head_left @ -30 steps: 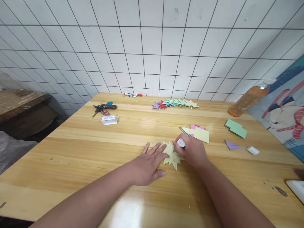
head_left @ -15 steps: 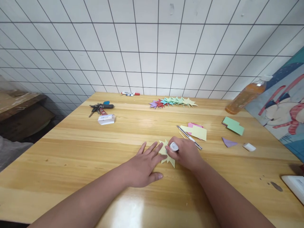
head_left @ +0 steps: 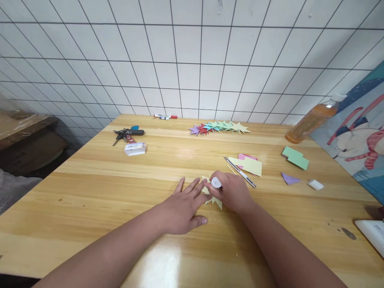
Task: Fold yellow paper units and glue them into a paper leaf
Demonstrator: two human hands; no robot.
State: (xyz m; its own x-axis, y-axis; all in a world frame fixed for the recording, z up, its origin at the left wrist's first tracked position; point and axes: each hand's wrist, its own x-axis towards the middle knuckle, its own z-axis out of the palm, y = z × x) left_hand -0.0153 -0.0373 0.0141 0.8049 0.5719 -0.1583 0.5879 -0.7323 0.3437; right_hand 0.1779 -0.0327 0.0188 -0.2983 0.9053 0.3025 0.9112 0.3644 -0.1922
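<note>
A pale yellow paper star (head_left: 217,203) lies on the wooden table, partly covered by both hands. My left hand (head_left: 184,208) rests flat with its fingers spread, the fingertips on the star's left side. Wrapped around a white glue stick (head_left: 215,183), my right hand (head_left: 235,192) holds it over the upper part of the star. The round end of the stick faces up; its lower end is hidden by the fingers. Just beyond the right hand lie a utility knife (head_left: 240,172) and yellow paper slips (head_left: 252,166) on pink ones.
At the back stands a row of coloured paper stars (head_left: 220,127) near a marker (head_left: 165,117). Keys (head_left: 128,134) and a small white box (head_left: 135,149) lie left. On the right are green paper (head_left: 295,157), purple paper (head_left: 289,178), a small white piece (head_left: 315,184) and a bottle (head_left: 312,122).
My right hand has shifted slightly left over the star with the glue stick, whose end is tilted a little differently. My left hand stays spread in place.
</note>
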